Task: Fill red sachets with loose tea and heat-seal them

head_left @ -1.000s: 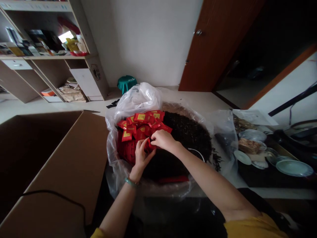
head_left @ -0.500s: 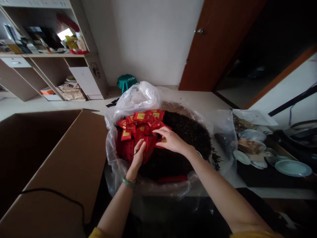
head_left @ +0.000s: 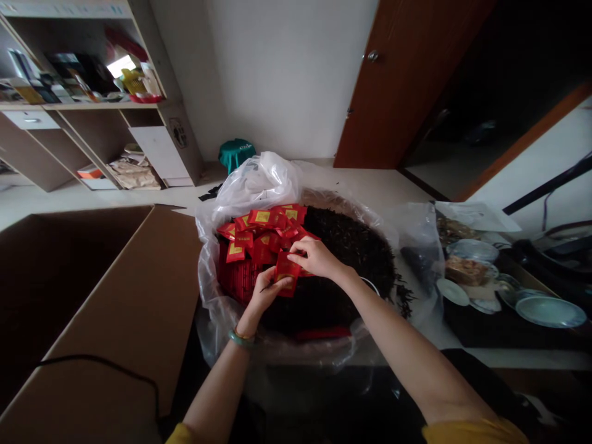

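My left hand (head_left: 263,293) grips the lower part of a red packet (head_left: 287,266), thumb across its front. At the packet's top edge, my right hand (head_left: 318,258) pinches with thumb and fingers. A thin dark piece shows by my left fingers, too small to make out. Both hands are above dark dried leaves (head_left: 346,237) like loose tea, inside a clear plastic bag (head_left: 209,311). Behind the hands, several red packets with yellow labels (head_left: 263,217) lie heaped. Flat red packets (head_left: 237,274) stand in a row left of my left hand.
An open cardboard box (head_left: 152,296) stands at the left. A red strip (head_left: 324,334) lies near the bag's front side. On the right are dishes (head_left: 550,308) on a dark surface. Shelves (head_left: 171,123) and a brown door (head_left: 370,111) are behind.
The red packet has turned upright and flat toward me. My left thumb now lies across its front, and my right fingers have closed on its top edge.
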The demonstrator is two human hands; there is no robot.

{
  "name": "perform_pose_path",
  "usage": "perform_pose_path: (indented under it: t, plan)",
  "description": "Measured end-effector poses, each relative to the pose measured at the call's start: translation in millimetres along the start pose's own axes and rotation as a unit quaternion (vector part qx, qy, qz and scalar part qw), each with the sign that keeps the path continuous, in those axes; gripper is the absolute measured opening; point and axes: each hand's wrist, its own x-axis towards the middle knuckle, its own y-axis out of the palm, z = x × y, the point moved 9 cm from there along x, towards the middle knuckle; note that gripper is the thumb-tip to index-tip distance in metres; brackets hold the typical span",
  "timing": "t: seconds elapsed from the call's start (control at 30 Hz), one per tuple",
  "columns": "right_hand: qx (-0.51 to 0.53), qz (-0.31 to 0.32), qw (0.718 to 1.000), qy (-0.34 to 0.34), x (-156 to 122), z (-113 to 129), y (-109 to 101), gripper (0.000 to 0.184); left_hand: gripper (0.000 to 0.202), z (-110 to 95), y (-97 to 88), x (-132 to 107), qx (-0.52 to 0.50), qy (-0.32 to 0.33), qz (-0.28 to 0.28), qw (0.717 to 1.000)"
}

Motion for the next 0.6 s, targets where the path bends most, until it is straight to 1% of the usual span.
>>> perform_pose_path:
  t: [0.1, 0.17, 0.23, 0.3, 0.4, 0.53, 0.6]
  plan:
    - [0.015, 0.074, 0.996, 0.056, -2.5, -9.2, 13.8, 0.016, 0.04, 0.1, -3.3, -0.2, 0.014, 0.017, -0.003, 1.0]
    - [0.011, 0.122, 0.991, 0.062, -5.4, -10.1, 24.0, 0.023, 0.038, -1.0, -7.9, -0.2, 0.029, 0.033, -0.02, 0.999]
    - [-0.007, 0.153, 0.987, 0.051, -8.4, -8.5, 31.0, 0.032, 0.037, -2.5, -11.7, -0.5, 0.034, 0.046, -0.037, 0.998]
    - [-0.035, 0.153, 0.987, 0.029, -10.3, -5.5, 32.1, 0.035, 0.036, -3.9, -12.1, -1.0, 0.031, 0.056, -0.04, 0.997]
    - [-0.063, 0.133, 0.989, 0.006, -11.9, -2.1, 28.8, 0.036, 0.033, -4.8, -10.5, -2.2, 0.027, 0.061, -0.035, 0.997]
    - [-0.062, 0.175, 0.981, 0.057, -15.6, -10.6, 35.1, 0.039, 0.03, -3.7, -14.3, -3.2, 0.039, 0.058, -0.051, 0.996]
    - [-0.068, 0.17, 0.982, 0.052, -14.6, -10.2, 33.8, 0.039, 0.03, -4.3, -18.5, -3.7, 0.056, 0.065, -0.068, 0.994]
